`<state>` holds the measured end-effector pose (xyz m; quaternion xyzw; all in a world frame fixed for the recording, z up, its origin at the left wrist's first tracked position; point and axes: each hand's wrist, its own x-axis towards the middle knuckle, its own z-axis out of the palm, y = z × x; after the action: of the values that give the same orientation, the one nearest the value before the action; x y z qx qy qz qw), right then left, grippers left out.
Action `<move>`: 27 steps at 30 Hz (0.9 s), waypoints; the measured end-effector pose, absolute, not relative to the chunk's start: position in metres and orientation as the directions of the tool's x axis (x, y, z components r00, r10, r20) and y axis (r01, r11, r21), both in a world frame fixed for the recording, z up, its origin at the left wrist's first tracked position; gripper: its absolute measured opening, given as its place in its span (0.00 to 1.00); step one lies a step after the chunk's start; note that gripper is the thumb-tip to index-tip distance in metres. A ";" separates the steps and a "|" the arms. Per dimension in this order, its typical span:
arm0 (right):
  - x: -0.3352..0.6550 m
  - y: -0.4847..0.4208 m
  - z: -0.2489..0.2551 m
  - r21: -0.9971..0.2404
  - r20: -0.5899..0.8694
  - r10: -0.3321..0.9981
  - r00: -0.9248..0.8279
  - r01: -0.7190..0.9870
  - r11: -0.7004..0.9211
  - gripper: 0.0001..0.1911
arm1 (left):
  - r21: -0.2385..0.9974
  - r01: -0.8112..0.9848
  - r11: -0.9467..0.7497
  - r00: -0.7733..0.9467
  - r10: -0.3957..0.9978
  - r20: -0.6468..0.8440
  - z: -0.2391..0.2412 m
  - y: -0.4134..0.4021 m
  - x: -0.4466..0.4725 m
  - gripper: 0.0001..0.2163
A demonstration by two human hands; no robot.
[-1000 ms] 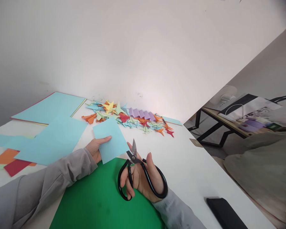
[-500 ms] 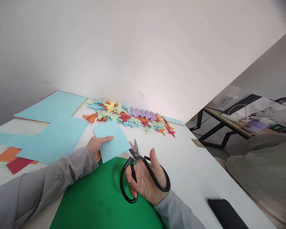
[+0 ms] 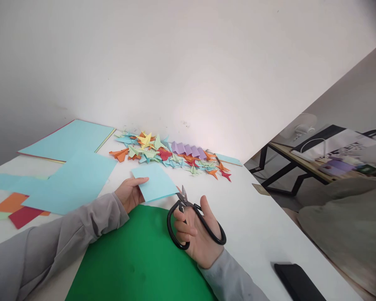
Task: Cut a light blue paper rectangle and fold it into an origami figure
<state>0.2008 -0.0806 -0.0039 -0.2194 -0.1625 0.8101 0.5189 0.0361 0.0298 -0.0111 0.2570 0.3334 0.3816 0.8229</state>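
My left hand [image 3: 130,193] pinches a small light-blue paper square [image 3: 156,182] by its near-left corner, holding it low over the white table [image 3: 253,225]. My right hand [image 3: 197,234] grips black-handled scissors [image 3: 192,219], fingers through the loops, blades closed and pointing away just right of the square. Both hands hover at the far edge of a large green sheet [image 3: 138,259].
A heap of folded coloured paper figures [image 3: 172,154] lies at the back by the wall. Light-blue sheets [image 3: 72,179], an orange piece and a red piece [image 3: 21,215] lie on the left. A black phone [image 3: 297,280] rests near the table's right edge.
The blue square has tilted down flatter toward the table. My right hand with the scissors shifted slightly right and the handles closed together.
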 end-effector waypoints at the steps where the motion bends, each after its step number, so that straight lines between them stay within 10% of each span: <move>1: 0.201 -0.080 -0.003 -0.488 -0.198 0.910 -0.363 -0.769 -0.413 0.37 | 0.680 -0.446 0.582 0.498 0.792 -0.352 -0.011 0.029 0.036 0.16; 16: 0.192 -0.082 -0.003 -0.685 -0.069 0.903 -0.424 -0.638 -0.352 0.41 | 0.490 -0.583 0.648 0.534 0.760 -0.370 0.002 0.022 0.034 0.18; 27: 0.192 -0.083 -0.005 -0.759 -0.057 0.897 -0.439 -0.564 -0.325 0.40 | 0.666 -0.451 0.594 0.392 0.802 -0.450 -0.002 0.021 0.041 0.13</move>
<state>0.1925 -0.0828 -0.0046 -0.2432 -0.3413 0.7767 0.4703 0.0412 0.0205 -0.0018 0.2254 0.3897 0.3899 0.8033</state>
